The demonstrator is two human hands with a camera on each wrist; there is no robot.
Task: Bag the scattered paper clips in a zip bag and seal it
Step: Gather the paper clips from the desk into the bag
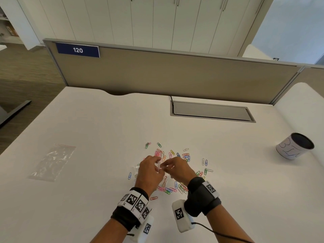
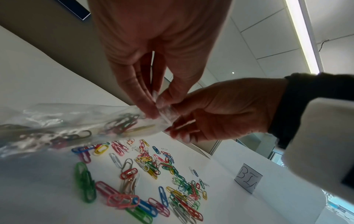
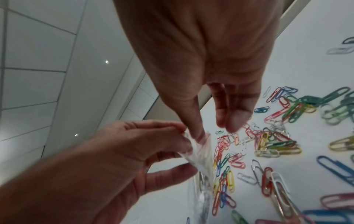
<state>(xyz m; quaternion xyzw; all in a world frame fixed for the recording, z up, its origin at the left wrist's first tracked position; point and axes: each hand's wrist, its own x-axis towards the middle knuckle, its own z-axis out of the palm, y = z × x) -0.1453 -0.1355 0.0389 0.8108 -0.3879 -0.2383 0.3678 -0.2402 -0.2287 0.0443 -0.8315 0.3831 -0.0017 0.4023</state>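
Note:
Over the middle of the white desk, my left hand and my right hand both pinch the mouth of a clear zip bag. In the left wrist view the left hand's fingertips squeeze the bag's top strip, and the bag hangs left with several coloured clips inside. The right hand holds the same strip from the other side. In the right wrist view its thumb presses the bag opposite the left hand. Many coloured paper clips lie scattered below and around my hands.
A second clear zip bag with a red strip lies flat on the desk to the left. A cup marked BIN stands at the far right. A grey cable hatch sits at the back, in front of a beige partition.

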